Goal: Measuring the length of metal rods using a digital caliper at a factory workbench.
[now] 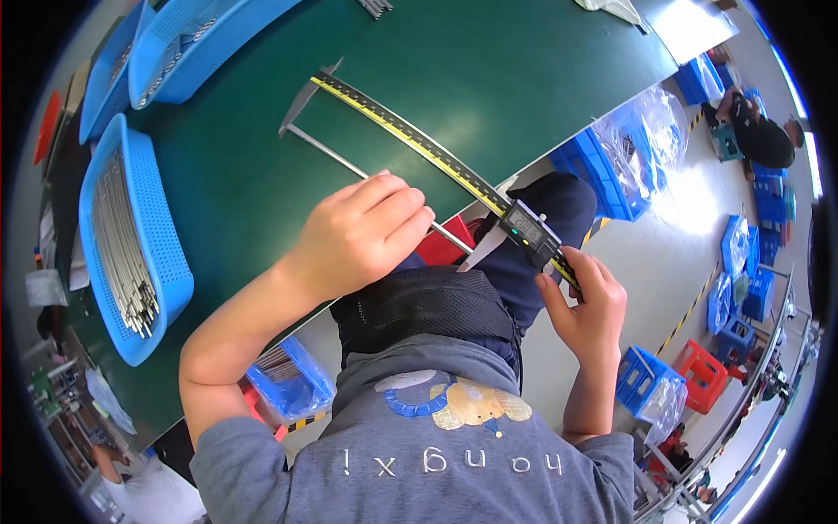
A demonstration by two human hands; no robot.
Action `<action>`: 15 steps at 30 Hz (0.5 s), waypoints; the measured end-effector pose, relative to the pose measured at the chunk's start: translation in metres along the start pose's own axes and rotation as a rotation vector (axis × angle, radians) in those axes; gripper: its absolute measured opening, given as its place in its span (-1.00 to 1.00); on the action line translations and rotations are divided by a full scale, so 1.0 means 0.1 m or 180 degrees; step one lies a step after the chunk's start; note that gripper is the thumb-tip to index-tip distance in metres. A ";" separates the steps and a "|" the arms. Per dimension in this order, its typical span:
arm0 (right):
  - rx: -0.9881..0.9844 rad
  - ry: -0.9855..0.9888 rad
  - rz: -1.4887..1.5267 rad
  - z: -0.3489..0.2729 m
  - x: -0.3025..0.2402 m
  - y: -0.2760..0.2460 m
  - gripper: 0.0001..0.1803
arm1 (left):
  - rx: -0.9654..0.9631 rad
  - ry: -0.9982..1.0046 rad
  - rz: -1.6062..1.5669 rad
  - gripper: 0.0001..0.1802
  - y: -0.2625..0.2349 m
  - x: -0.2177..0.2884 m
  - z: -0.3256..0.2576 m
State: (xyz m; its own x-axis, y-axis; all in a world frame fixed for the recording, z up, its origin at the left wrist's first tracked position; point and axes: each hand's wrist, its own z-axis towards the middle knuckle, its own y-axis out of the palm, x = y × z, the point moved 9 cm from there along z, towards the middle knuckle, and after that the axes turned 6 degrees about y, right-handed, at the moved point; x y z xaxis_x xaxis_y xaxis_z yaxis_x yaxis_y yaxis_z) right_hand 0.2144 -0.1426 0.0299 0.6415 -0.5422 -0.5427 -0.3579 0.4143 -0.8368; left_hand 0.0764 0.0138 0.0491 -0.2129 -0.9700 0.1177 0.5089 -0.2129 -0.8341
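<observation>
Thin metal rod (332, 155) lies lengthwise between the jaws of the digital caliper (414, 137), above the green table (236, 192) and the person's lap; whether its near end touches the sliding jaw is unclear. The left hand (362, 231) curls around the rod, hiding its middle. The right hand (589, 301) pinches the caliper's beam, partly covering its end; the display is illegible.
</observation>
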 end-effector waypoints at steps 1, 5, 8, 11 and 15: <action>-0.0011 -0.0044 -0.0015 0.00 0.00 0.00 -0.66 | -0.0008 -0.0049 -0.0009 -0.75 0.00 -0.01 0.00; -0.0017 -0.0138 -0.0041 -0.03 0.00 0.00 -0.67 | -0.0113 -0.0085 -0.0127 -0.75 0.02 0.00 0.01; 0.0002 -0.0171 -0.0030 -0.04 0.00 0.00 -0.68 | -0.0157 -0.0089 -0.0143 -0.75 0.02 0.00 0.00; -0.0017 -0.0192 -0.0069 -0.04 -0.01 0.00 -0.68 | -0.0107 0.0008 -0.0013 -0.80 -0.01 0.02 0.00; 0.0056 -0.0182 -0.0100 -0.04 0.01 0.00 -0.70 | -0.0121 -0.0004 -0.0021 -0.80 -0.01 0.00 0.00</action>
State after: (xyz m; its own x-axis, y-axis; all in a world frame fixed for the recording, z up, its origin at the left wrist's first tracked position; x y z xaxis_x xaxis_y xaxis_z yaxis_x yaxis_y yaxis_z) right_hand 0.2126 -0.1459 0.0289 0.6901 -0.5127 -0.5107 -0.3252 0.4107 -0.8518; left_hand 0.0762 0.0136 0.0503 -0.2151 -0.9687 0.1238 0.4754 -0.2146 -0.8532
